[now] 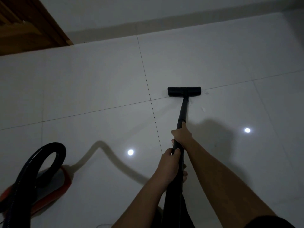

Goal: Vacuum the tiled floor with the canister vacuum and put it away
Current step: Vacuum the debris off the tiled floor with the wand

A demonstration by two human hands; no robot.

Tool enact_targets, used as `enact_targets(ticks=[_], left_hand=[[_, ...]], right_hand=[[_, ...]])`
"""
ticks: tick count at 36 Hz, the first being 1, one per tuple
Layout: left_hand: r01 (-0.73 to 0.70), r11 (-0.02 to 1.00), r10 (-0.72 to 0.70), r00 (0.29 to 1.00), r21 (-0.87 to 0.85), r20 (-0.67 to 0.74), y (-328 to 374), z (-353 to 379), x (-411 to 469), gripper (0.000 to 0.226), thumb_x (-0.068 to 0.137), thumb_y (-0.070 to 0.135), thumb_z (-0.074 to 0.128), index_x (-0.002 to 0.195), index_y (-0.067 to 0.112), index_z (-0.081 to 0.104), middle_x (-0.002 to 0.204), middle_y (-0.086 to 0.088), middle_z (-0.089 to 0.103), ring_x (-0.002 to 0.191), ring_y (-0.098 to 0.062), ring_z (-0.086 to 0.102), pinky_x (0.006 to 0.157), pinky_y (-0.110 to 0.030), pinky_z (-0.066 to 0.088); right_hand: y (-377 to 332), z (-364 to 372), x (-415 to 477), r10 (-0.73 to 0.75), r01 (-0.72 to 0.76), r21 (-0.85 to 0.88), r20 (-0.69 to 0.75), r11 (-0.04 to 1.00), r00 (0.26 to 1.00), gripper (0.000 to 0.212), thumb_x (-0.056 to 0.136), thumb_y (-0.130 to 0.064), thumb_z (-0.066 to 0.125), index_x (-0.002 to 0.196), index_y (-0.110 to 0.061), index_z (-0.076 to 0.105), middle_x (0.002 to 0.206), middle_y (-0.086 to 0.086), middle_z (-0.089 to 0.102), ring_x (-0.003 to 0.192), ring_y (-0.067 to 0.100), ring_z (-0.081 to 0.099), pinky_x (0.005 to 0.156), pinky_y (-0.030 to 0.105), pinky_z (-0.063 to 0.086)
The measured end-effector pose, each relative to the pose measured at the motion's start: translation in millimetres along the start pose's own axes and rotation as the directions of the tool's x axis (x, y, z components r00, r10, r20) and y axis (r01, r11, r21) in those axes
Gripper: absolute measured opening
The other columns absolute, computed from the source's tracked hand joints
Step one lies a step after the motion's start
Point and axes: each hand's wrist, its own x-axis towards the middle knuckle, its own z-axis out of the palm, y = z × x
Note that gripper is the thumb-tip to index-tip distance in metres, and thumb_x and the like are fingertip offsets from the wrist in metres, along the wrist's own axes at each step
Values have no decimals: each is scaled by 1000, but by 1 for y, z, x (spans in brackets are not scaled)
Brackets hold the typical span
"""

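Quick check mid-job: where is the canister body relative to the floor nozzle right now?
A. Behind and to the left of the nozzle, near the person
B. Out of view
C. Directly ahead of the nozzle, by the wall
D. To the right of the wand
A: the red-and-grey canister sits at lower left with its hose looping up, while the floor nozzle lies farther ahead on the tiles, both hands on the wand.

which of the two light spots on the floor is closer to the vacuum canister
The left light spot, between the canister and the wand. The right light spot lies beyond the arms, far from it.
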Motion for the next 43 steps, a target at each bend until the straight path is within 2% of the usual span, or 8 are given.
enact_targets(ticks=[3, 8, 18, 22, 26, 32, 40, 43], left_hand=[[11, 1000, -11, 1000, 3, 11, -15, 2, -4, 30, 101, 27, 36, 119, 7, 48, 67, -12, 50, 37, -15, 48, 35, -17, 42], [31, 999, -32, 999, 40, 11, -33, 12, -10, 29, 100, 28, 36, 116, 7, 48, 68, -11, 52, 41, -16, 51, 38, -21, 43], [58, 998, -58, 998, -8, 29, -38, 48, 2, 25, 101, 28, 35, 113, 10, 48, 68, -12, 50, 39, -16, 48, 37, -19, 42], [51, 998, -50, 998, -24, 30, -30, 65, 15, 21, 101, 26, 36, 106, 9, 48, 65, -13, 49, 35, -16, 46, 37, -16, 40], [35, 999, -34, 999, -20, 33, -21, 81, 26, 26, 101, 28, 35, 109, 8, 49, 65, -12, 50, 37, -17, 47, 38, -17, 41], [2, 1000, -2, 1000, -13, 23, -4, 98, 40, 32, 100, 29, 35, 120, 8, 48, 68, -12, 51, 40, -17, 48, 39, -19, 42], [-4, 1000, 4, 999, -3, 33, 0, 114, 34, 32, 100, 29, 35, 122, 10, 48, 70, -13, 50, 43, -18, 48, 39, -21, 43], [7, 1000, -7, 999, -7, 41, -6, 117, 27, 30, 101, 28, 34, 120, 9, 48, 69, -13, 49, 42, -18, 47, 38, -19, 42]], right_hand=[[15, -1, -8, 13, -13, -3, -7, 1000, 1000, 67, 92, -7, 45, 150, -20, 15, 132, 26, 48, 63, 14, 49, 56, 28, 47], [34, -9, -19, 16, -16, 3, -29, 1000, 999, 67, 92, -5, 45, 150, -20, 15, 139, 25, 44, 62, 12, 47, 54, 25, 45], [48, -45, -5, 39, -38, 22, -22, 999, 999, 67, 93, -6, 45, 150, -22, 14, 138, 26, 45, 62, 14, 48, 50, 24, 42], [46, -61, 10, 31, -30, 9, -21, 999, 999, 70, 92, -5, 45, 151, -23, 12, 140, 26, 41, 64, 16, 49, 48, 28, 49], [37, -73, 29, 72, -81, -100, -91, 992, 993, 80, 91, -6, 51, 153, -25, 4, 125, 25, 54, 80, 30, 63, 72, 37, 57], [17, -91, 45, 89, -98, -72, -121, 993, 989, 77, 94, -7, 48, 152, -33, 5, 122, 25, 54, 56, 19, 55, 44, 26, 44], [13, -108, 39, 92, -103, -70, -136, 992, 986, 75, 95, -7, 47, 152, -33, 6, 124, 24, 52, 57, 18, 55, 47, 25, 46], [23, -110, 32, 104, -115, -72, -139, 991, 985, 75, 95, -7, 48, 153, -32, 6, 122, 25, 54, 57, 19, 55, 55, 30, 52]])
